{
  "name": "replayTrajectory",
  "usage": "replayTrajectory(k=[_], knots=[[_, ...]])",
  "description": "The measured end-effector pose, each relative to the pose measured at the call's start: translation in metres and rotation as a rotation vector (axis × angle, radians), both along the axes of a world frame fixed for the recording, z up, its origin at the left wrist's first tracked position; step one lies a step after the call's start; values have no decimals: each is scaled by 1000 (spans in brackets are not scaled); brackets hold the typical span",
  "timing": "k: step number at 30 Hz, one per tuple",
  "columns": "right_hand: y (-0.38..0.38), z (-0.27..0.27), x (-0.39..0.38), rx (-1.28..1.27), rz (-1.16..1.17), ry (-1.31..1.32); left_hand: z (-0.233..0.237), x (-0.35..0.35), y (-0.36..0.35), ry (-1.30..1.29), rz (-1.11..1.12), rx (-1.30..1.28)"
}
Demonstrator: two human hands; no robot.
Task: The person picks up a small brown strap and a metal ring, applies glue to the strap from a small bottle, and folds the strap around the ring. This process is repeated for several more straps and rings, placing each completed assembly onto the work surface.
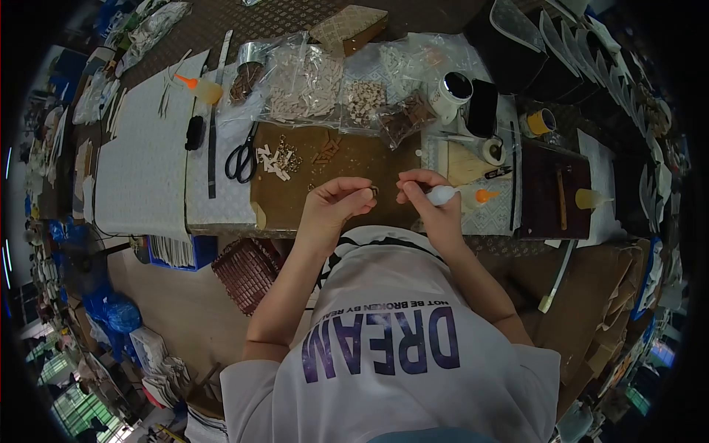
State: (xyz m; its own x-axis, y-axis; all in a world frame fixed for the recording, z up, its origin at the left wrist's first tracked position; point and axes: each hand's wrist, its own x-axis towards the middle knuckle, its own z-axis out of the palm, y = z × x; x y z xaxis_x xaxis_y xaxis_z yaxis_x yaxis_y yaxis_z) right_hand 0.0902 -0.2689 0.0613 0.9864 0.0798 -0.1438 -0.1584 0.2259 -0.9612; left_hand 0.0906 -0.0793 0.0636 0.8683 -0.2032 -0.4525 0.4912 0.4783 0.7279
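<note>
My left hand [336, 201] pinches a small dark piece [374, 192] between thumb and fingertips, held just above the brown work board [295, 199]. My right hand [428, 199] grips a white glue bottle [450, 195] lying sideways, its orange nozzle [485, 196] pointing right. The two hands are close together, nearly touching at the fingertips. A small heap of pale and brown wood bits [279, 159] lies on the board to the left of my hands.
Black scissors [242, 159] lie at the board's left edge beside a dark ruler [213, 140]. Several clear bags of wood pieces [310, 85] sit behind the board. A white cup [450, 94], tape roll [541, 122], another glue bottle [203, 88] and a woven basket [247, 269] surround the area.
</note>
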Motion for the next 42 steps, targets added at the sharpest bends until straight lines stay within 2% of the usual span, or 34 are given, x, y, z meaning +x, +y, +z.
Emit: replayTrajectory(k=[22, 42], knots=[[3, -2, -2, -58, -30, 61, -4, -3, 0, 0, 34, 49], [5, -6, -5, -37, -4, 48, -8, -7, 0, 20, 93, -68]])
